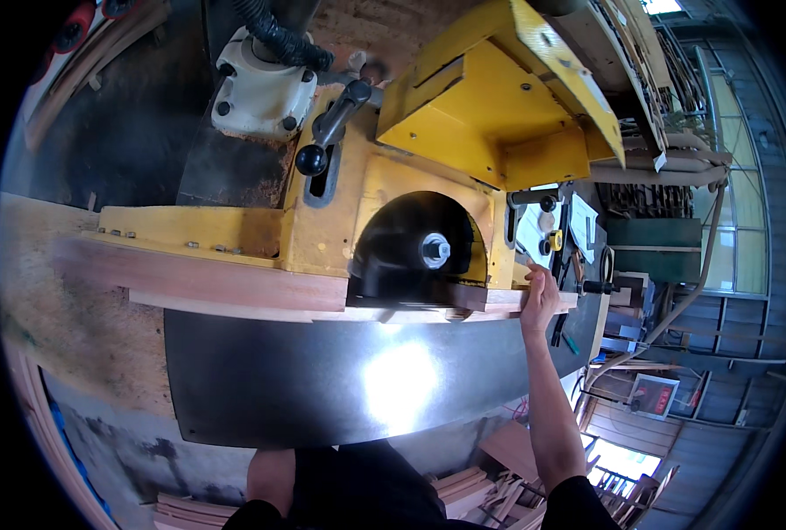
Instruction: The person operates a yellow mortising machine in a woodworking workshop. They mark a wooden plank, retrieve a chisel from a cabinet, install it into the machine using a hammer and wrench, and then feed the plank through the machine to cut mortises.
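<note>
My right hand [541, 296] is at the right end of a long, pale wooden strip [322, 315], with its fingers bent around it. The strip lies along the front of a yellow machine fence [322, 238], passing a dark round opening [384, 238]. A metal spindle nut [435, 251] sits in that opening, with a blurred dark cutter around it. A reddish wooden facing [234, 276] covers the fence's left side. My left arm [271, 473] shows only in part below the table's near edge; its hand is hidden.
The dark metal table [269, 380] spans the front. A raised yellow hood [499, 106] stands over the opening. Left of it are a black-knobbed lever [311, 159] and a white motor unit [265, 84]. Papers [583, 221] lie at right; wood pieces [508, 486] are stacked below.
</note>
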